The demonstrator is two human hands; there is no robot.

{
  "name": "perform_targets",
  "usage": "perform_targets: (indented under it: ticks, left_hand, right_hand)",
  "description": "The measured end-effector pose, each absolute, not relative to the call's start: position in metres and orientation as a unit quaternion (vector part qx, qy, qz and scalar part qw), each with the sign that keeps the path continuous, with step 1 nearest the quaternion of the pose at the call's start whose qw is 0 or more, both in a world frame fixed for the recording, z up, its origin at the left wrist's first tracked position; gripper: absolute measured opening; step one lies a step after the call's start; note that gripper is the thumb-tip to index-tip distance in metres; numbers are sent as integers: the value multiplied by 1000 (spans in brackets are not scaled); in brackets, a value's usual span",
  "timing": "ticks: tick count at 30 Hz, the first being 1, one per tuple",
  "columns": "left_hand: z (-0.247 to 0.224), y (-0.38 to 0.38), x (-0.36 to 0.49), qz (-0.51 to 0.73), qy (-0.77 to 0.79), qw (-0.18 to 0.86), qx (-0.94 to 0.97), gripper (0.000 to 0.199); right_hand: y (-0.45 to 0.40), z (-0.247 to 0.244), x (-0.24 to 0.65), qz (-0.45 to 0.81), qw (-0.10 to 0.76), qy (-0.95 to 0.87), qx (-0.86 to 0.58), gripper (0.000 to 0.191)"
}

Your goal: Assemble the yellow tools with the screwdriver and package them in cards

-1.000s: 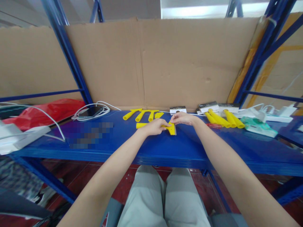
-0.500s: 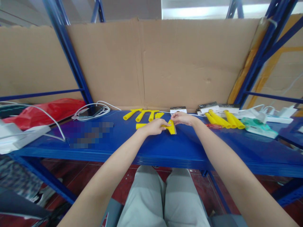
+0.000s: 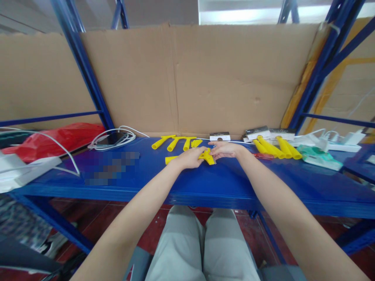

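Observation:
My left hand is wrapped round the handle of a yellow T-shaped tool, whose round handle end sticks out to the left of the hand. At the tool's wide head, on the right, my right hand touches the upper edge with bent fingers. A thin clear strip shows along the head's right edge. Behind the left hand lie several yellow pieces in a row, with a small yellow part at their right end.
Yellow tools with black-and-white cards, a red item and a green packet lie right. Left are a coiled white cable, red bag and power strip. Cardboard stands behind the blue table.
The held tool has turned and shifted slightly left with my left hand. My right hand has moved a little left and its fingers have spread more at the tool's head.

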State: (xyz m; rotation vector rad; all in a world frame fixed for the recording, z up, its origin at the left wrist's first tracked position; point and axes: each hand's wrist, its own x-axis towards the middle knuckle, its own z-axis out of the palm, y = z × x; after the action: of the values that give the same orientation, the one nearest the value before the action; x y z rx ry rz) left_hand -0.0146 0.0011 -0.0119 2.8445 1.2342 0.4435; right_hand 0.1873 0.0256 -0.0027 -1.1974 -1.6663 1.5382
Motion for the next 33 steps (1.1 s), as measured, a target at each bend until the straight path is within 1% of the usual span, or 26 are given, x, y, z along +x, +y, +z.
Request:
perform_targets:
  ticks: [5,8,10,13,15,16,18,19,21,24,26,28,30,33]
  left_hand:
    - [-13,-5,-8,115,405,-47,906,51]
    - [-13,-7,-6,114,411,-72,902,45]
    - [-12,-9,-5,122,419,-89,895,41]
    - [-10,-12,-5,141,431,-112,884,41]
    - [-7,-14,-5,146,442,-123,876,42]
    - [-6,-14,-5,147,449,-127,872,43]
    - [-4,-15,-5,149,460,-133,865,45]
    - [-3,-16,-5,149,464,-134,863,45]
    - [-2,-16,-5,151,468,-134,860,45]
    - [-3,-16,-5,157,468,-137,859,44]
    - [-4,-16,-4,156,466,-139,860,44]
    - [-3,-16,-4,151,464,-138,862,44]
    - [-3,-17,-4,145,464,-133,864,44]
    - [-2,-17,-4,144,461,-127,866,45]
  right_hand:
    - [27,-4,184,572,293,-620,-450,84]
    - [27,-4,183,578,295,-614,-449,81]
    - [28,-3,183,591,304,-609,-434,74]
    - [34,-2,188,583,334,-606,-426,55]
    - [42,-3,195,532,374,-605,-460,45]
    - [46,-4,199,487,400,-603,-490,44]
    - [55,-7,208,354,434,-602,-569,39]
    - [59,-9,212,277,429,-606,-610,35]
    - [64,-13,218,145,387,-650,-637,30]
    - [65,-19,219,48,283,-701,-653,35]
    - [63,-22,216,24,220,-713,-665,40]
    - [61,-23,211,10,175,-713,-678,42]
    - [59,-24,208,-4,149,-710,-688,43]
    - [58,-25,211,-17,133,-704,-697,45]
